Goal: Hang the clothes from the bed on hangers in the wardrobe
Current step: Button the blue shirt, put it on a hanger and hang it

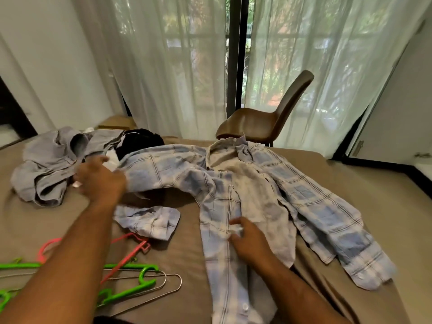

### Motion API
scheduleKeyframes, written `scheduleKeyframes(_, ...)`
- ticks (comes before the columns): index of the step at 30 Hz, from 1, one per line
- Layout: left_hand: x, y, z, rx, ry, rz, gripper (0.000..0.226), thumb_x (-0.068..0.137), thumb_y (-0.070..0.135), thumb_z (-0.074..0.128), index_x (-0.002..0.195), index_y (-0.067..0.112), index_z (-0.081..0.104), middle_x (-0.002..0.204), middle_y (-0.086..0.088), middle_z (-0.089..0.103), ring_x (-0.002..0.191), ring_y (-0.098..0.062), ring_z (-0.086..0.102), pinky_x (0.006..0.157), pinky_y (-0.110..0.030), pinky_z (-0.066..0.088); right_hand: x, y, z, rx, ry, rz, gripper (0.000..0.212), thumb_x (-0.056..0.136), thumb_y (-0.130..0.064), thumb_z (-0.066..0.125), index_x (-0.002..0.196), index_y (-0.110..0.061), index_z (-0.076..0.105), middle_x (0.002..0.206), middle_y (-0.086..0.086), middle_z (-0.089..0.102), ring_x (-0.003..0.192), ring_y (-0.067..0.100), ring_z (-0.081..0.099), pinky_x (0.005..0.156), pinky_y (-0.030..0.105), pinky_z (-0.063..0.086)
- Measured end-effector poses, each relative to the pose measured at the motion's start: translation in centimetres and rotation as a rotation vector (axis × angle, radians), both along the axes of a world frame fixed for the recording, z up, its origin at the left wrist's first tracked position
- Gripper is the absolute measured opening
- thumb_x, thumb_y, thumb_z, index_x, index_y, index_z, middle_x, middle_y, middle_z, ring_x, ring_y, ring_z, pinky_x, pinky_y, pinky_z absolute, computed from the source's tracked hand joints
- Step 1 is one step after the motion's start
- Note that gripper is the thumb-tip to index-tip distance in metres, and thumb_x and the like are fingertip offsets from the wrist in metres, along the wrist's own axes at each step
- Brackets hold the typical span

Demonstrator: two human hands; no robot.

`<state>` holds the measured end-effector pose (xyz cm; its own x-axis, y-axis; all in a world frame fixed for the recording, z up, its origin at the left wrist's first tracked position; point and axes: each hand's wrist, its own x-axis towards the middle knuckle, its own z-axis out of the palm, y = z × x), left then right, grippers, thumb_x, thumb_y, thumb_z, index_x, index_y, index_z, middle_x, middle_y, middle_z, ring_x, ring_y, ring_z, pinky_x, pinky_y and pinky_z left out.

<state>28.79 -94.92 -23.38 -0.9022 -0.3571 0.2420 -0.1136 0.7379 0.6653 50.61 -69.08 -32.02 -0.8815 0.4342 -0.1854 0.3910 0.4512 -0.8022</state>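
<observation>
A blue-and-white plaid shirt (233, 188) lies open and face up across the middle of the bed (182, 258), collar toward twelve o'clock by the window and tail toward six o'clock. The right hand (247, 242) rests on the shirt's front, its thumb and fingers (235, 222) pinching a fold of the button placket. The left hand (100, 178) is out at nine o'clock from the collar, against the shirt's raised sleeve. That sleeve stands off the bed there with a shadow under it, but the hand is blurred and I cannot tell whether its fingers close on the cloth. The sleeve's cuff lies crumpled on the sheet just below. At ten o'clock from the plaid shirt a grey shirt (51, 169) sits bunched up, with a black garment (140, 141) beside it toward the window. At seven o'clock, partly under the left forearm, hangers lie in a loose heap: a pink hanger (131, 249), a green hanger (142, 277) and a bare wire hanger (171, 285). Beyond the bed at one o'clock stands a brown chair (268, 122) before sheer white curtains (163, 66).
</observation>
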Motion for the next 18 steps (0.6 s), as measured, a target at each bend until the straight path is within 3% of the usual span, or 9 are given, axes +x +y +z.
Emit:
scheduleKeyframes(2,2.0,4.3,0.4,0.015,-0.102,-0.287,0.016,0.092,0.012,0.06,0.106,0.008,0.067,0.11,-0.02,0.068,0.103,-0.037,0.065,0.088,-0.045,0.053,-0.1,1.3,1.3,-0.146,0.122,-0.091,0.031,0.094,-0.003,0.055,0.1,-0.026,0.075,0.09,0.0,0.075,0.053,0.004,0.052,0.052,0.019,0.039)
scheduleKeyframes(4,4.9,8.7,-0.6,0.132,-0.49,-0.512,0.013,0.098,0.009,0.055,0.095,0.001,0.064,0.092,-0.019,0.07,0.079,-0.033,0.069,0.068,-0.041,0.058,-0.1,3.3,3.6,-0.298,0.188,-0.151,0.039,0.093,0.006,0.051,0.092,-0.021,0.079,0.086,0.003,0.079,0.049,0.013,0.052,0.053,0.022,0.042)
scheduleKeyframes(5,6.5,10.6,-1.6,0.163,-0.702,-0.576,0.017,0.102,0.011,0.05,0.093,0.0,0.059,0.088,-0.019,0.069,0.07,-0.03,0.067,0.058,-0.036,0.057,-0.1,4.3,5.0,-0.409,0.221,-0.189,0.038,0.094,0.007,0.051,0.093,-0.018,0.08,0.091,0.005,0.079,0.057,0.021,0.06,0.06,0.029,0.049)
scheduleKeyframes(7,8.6,13.0,-3.7,0.182,-1.004,-0.661,0.028,0.107,0.02,0.04,0.088,0.003,0.052,0.083,-0.017,0.064,0.064,-0.026,0.063,0.057,-0.036,0.054,-0.1,6.9,7.6,-0.675,0.285,-0.246,0.031,0.096,0.001,0.055,0.101,-0.016,0.08,0.102,0.009,0.078,0.087,0.033,0.072,0.081,0.043,0.058)
scheduleKeyframes(10,10.0,14.5,-5.7,0.379,-1.146,-0.677,0.047,0.106,0.048,0.041,0.089,0.005,0.052,0.081,-0.014,0.06,0.072,-0.025,0.063,0.064,-0.038,0.055,0.4,9.9,9.6,-0.828,0.357,-0.096,0.037,0.093,-0.014,0.065,0.125,-0.032,0.07,0.13,0.003,0.068,0.119,0.03,0.065,0.1,0.05,0.054)
scheduleKeyframes(12,11.0,15.2,-6.0,0.54,-1.172,-0.659,0.048,0.102,0.054,0.045,0.096,0.007,0.055,0.09,-0.015,0.062,0.078,-0.026,0.065,0.06,-0.037,0.058,1.0,10.5,9.1,-0.829,0.289,0.052,0.059,0.091,-0.008,0.067,0.137,-0.044,0.057,0.14,-0.005,0.058,0.124,0.029,0.062,0.101,0.052,0.053)
scheduleKeyframes(14,12.1,16.2,-6.5,0.562,-1.159,-0.668,0.035,0.103,0.041,0.051,0.098,0.007,0.056,0.09,-0.014,0.061,0.078,-0.024,0.064,0.066,-0.041,0.058,1.7,10.4,7.3,-0.679,0.114,0.097,0.076,0.088,0.003,0.069,0.141,-0.048,0.051,0.138,-0.008,0.052,0.106,0.02,0.067,0.075,0.038,0.063)
scheduleKeyframes(16,13.1,16.8,-7.0,0.49,-1.123,-0.641,0.017,0.102,0.018,0.053,0.091,0.006,0.055,0.083,-0.013,0.06,0.073,-0.023,0.063,0.075,-0.045,0.059,2.2,9.9,5.4,-0.409,-0.08,0.122,0.072,0.085,0.005,0.072,0.136,-0.043,0.058,0.133,-0.004,0.05,0.075,0.008,0.063,0.049,0.019,0.051)
scheduleKeyframes(18,13.3,16.3,-6.8,0.354,-1.093,-0.703,0.009,0.099,0.005,0.055,0.091,0.002,0.058,0.084,-0.012,0.063,0.075,-0.024,0.065,0.08,-0.04,0.061,2.7,9.1,4.1,-0.272,-0.172,0.125,0.061,0.083,0.005,0.072,0.126,-0.038,0.068,0.122,-0.011,0.052,0.07,0.013,0.06,0.05,0.021,0.047)
